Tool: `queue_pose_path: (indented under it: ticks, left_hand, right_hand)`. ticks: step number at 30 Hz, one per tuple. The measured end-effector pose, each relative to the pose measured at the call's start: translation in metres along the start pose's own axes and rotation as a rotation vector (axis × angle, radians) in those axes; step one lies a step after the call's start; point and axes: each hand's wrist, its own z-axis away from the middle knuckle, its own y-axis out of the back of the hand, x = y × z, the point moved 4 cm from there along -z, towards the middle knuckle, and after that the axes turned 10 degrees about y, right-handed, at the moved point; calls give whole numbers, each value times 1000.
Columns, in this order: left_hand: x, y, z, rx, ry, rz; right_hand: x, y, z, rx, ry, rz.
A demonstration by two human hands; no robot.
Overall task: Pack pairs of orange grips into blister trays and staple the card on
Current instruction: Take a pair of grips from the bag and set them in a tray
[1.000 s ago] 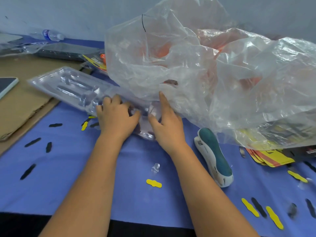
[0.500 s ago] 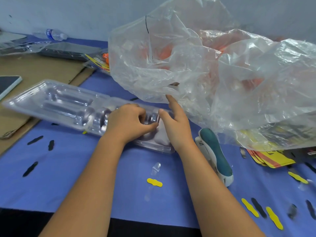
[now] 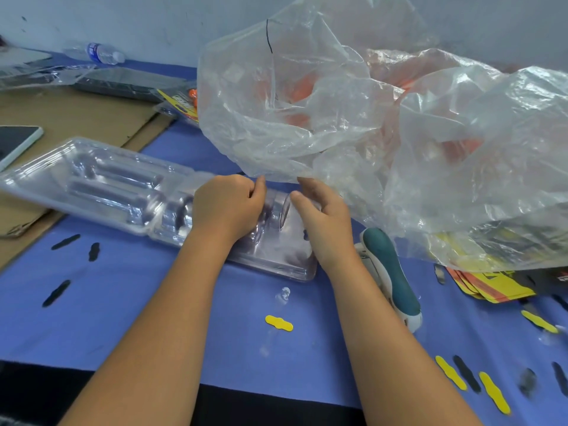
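**Tray laid out, nothing in it yet**

The clear blister tray (image 3: 101,186) lies open and flat on the blue tablecloth (image 3: 153,318), its long moulded channels empty, its left end running over onto the brown cardboard (image 3: 70,118). The person has both hands at its near-right half. The left hand (image 3: 227,207) sits knuckles-up on the plastic with its fingers curled in, apparently pinching the tray's far rim, though what the fingertips hold is hidden under the hand. The right hand (image 3: 322,219) rests beside it on the tray's right edge, thumb and forefinger reaching forward and only loosely bent, just under the hem of the big clear plastic bag (image 3: 338,118); whether they touch the bag or the tray I cannot tell.

The orange grips (image 3: 299,87) are all inside that bag, a blur of colour through the film. So I judge this to be the setting-out step: tray squared up, loading not begun. The next move calls for a hand to go into the bag's mouth, which hangs right over the tray, and bring out a pair, then lay each one along a channel.

The teal stapler (image 3: 390,272) lies ready just right of the right wrist, and the yellow printed cards (image 3: 491,287) are fanned out under the bag's edge beyond it
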Motion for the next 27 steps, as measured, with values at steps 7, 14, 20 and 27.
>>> queue_pose_path:
  ticks: [7,14,20,27]
  left_hand:
    - [7,28,7,186,-52,157]
    - [12,34,12,166,-171,195]
    - [6,36,9,95,-194,200]
    - [17,45,10,109,-414,150]
  right_hand:
    - [-17,-10,4,-131,383,487]
    - [-17,-7,-4,-98,379,520]
    - [-15,3,-8,-26,279,298]
    - [-10,15,-12,47,146,54]
